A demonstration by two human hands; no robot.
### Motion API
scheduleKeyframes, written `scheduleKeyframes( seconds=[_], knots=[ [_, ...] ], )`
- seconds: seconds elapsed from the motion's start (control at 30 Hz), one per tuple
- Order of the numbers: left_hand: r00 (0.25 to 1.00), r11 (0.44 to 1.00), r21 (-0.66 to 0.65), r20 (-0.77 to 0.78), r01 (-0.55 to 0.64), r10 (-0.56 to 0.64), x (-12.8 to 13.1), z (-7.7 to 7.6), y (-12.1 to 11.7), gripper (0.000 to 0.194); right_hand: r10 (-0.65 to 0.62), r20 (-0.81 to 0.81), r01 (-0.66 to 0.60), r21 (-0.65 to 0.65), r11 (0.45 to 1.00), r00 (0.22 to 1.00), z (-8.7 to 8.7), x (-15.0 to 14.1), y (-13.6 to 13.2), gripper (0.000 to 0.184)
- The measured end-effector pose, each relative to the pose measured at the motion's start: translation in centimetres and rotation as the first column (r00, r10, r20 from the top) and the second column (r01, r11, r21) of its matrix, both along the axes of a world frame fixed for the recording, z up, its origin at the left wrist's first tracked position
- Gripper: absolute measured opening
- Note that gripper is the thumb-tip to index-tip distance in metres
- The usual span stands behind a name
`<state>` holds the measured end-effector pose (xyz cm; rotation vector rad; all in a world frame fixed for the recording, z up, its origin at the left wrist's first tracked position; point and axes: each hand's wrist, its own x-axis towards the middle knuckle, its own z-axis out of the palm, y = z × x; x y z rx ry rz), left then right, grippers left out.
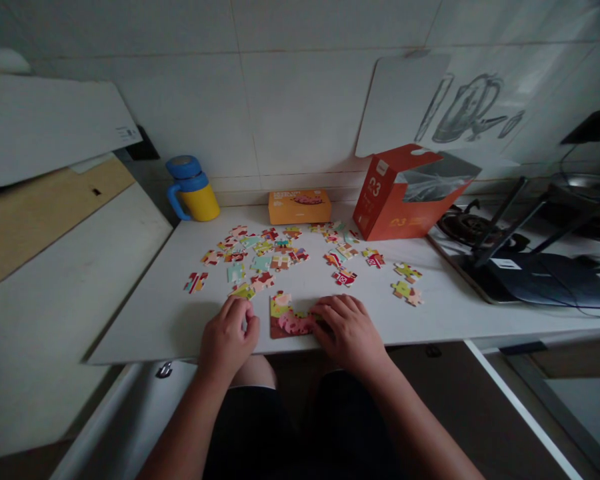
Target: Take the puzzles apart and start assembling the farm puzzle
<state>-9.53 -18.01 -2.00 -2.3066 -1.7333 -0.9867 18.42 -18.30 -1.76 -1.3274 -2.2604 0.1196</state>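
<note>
- The left hand [229, 335] rests on the white table [170, 313], fingers curled together over a loose puzzle piece [243, 291] at its fingertips; whether it pinches the piece, I cannot tell
- The right hand [347, 330] lies flat, fingers pressed down on the right edge of the joined puzzle section [287, 317], which sits between both hands
- Beyond the hands lie scattered puzzle pieces [275, 253]; farther back an orange box [405, 193] reads "23"; the small orange box's [299, 207] print is unreadable
</note>
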Motion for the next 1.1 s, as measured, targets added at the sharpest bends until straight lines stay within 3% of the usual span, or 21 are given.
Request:
scheduleKeyframes(
  seconds=[0.3,0.6,0.7,0.87,0.97,1.1],
  knots=[
    [1.0,1.0,0.002,-0.021,-0.01,0.01,0.2,-0.1,0.2,0.016,0.022,-0.036,-0.023,-0.039,0.999,0.999,-0.4,0.4,0.3,0.021],
    [0.996,0.997,-0.018,-0.026,-0.08,0.08,0.4,-0.1,0.2,0.013,0.099,-0.022,-0.101,-0.117,0.988,0.995,1.1,1.2,1.0,0.018],
    [0.994,0.995,-0.024,-0.056,-0.093,0.092,0.4,-0.3,0.2,0.012,0.104,0.029,-0.1,-0.125,0.987,0.994,2.0,1.3,3.6,0.019],
    [0.993,0.995,-0.032,-0.076,-0.091,0.089,0.5,-0.1,0.1,0.012,0.047,0.169,-0.027,-0.119,0.993,0.984,3.8,0.1,11.8,0.028],
    [0.993,0.995,-0.036,-0.084,-0.088,0.085,0.5,0.0,0.0,0.012,0.134,0.213,-0.097,-0.177,0.979,0.968,4.2,-0.9,16.1,0.04],
    [0.991,0.994,-0.057,-0.093,-0.097,0.091,0.5,-0.1,-0.2,0.013,0.193,0.239,-0.132,-0.247,0.96,0.952,3.6,-1.6,18.4,0.051]
  ],
)
